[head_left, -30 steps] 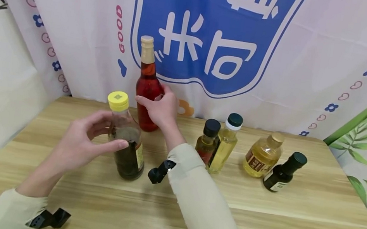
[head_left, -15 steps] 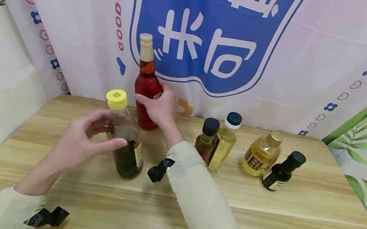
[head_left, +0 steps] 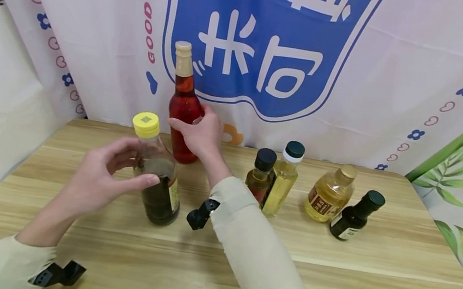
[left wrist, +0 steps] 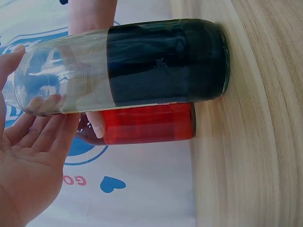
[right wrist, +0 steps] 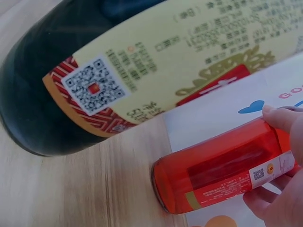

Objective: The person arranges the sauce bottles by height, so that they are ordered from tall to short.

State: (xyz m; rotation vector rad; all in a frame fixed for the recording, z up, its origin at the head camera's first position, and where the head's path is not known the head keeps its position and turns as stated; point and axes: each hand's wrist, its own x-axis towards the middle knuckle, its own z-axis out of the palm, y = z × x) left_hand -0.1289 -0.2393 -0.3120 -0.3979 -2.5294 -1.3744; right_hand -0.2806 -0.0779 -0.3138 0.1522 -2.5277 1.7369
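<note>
Centre-left, left hand point(head_left: 100, 171) is loosely clasping stout dark glass bottle point(head_left: 159, 205), right hand point(head_left: 205, 133) gripping slim red glass bottle point(head_left: 182, 106). Bumping could topple either.

Behind the yellow-capped bottle point(head_left: 160, 199), the banner point(head_left: 241, 89) is cut above; to this bottle's right, a sleeve point(head_left: 252, 246) hides the black-capped bottle point(head_left: 258, 182) at its base.

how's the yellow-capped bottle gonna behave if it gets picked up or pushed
The yellow-capped bottle may feel slippery, since its surface looks smooth and shiny. The dark liquid sits in its lower part, so its weight is probably low down. Being tall, it could tip if pushed high up.
</note>
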